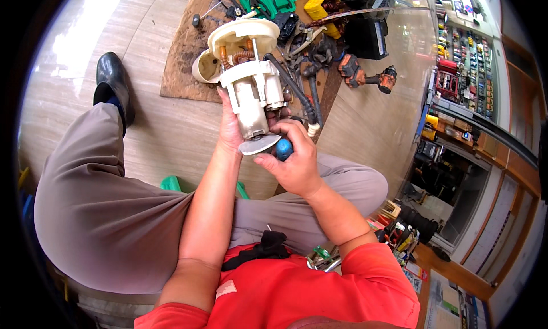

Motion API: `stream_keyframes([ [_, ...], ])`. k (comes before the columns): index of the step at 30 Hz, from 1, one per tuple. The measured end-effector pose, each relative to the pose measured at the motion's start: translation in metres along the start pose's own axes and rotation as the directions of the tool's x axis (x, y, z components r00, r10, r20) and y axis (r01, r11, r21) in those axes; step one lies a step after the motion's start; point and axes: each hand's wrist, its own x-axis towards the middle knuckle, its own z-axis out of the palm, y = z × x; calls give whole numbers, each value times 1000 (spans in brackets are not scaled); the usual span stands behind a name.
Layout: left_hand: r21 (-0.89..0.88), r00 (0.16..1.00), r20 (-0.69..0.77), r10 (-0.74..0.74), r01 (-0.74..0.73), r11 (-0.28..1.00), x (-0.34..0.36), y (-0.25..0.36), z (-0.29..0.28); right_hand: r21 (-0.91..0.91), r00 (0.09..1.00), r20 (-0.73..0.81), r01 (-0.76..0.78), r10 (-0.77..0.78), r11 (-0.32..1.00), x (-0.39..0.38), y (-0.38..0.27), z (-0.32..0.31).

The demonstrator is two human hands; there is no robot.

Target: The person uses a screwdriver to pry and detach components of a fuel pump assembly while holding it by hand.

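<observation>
A white plastic fuel pump module (246, 103) stands upright in front of me, its round flange on top and an orange corrugated hose below it. My left hand (229, 130) is closed around its lower left side; part of the fingers lie hidden behind it. At the module's bottom sits a flat grey strainer (259, 144). My right hand (299, 160) is closed on a screwdriver with a blue handle (283, 150), right beside the strainer. The screwdriver's tip is hidden. Some right fingers reach toward the module's lower right side.
A worn wooden board (181, 72) lies on the tiled floor beyond the module. On or around it are a black hose (294, 89), pliers (308, 41), a green tool case (277, 2) and an orange-black cordless drill (365, 76). Shelves (465, 72) stand at right.
</observation>
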Motion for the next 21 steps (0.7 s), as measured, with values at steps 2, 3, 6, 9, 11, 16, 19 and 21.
stream_keyframes([
  [2, -18, 997, 77, -1, 3, 1000, 1, 0, -1, 51, 997, 29, -74, 72, 996, -3, -1, 1],
  [3, -79, 997, 81, -12, 18, 997, 0, 0, -2, 111, 993, 28, -117, 115, 987, -6, 1, 4],
  [6, -180, 996, 89, -21, 37, 983, -1, -1, -3, 304, 967, 63, -255, 247, 918, -13, 3, 11],
  [9, -203, 996, 86, -21, 38, 978, -2, -3, -4, 441, 929, 141, -369, 343, 818, -10, -3, 12],
  [11, -173, 998, 63, -26, 37, 984, -1, -3, -2, 444, 914, 154, -403, 375, 800, -11, -2, 13],
  [16, 57, 967, 256, -9, -5, 998, 5, -3, 0, 307, 924, 95, -380, 369, 872, -6, -1, 14],
  [19, 205, 993, 117, 34, -57, 977, 3, -5, 3, 310, 932, 88, -362, 352, 879, 0, 1, 12],
  [21, 331, 996, -5, 92, -85, 940, 4, -5, 0, 351, 916, 91, -396, 390, 849, 5, 4, 11],
])
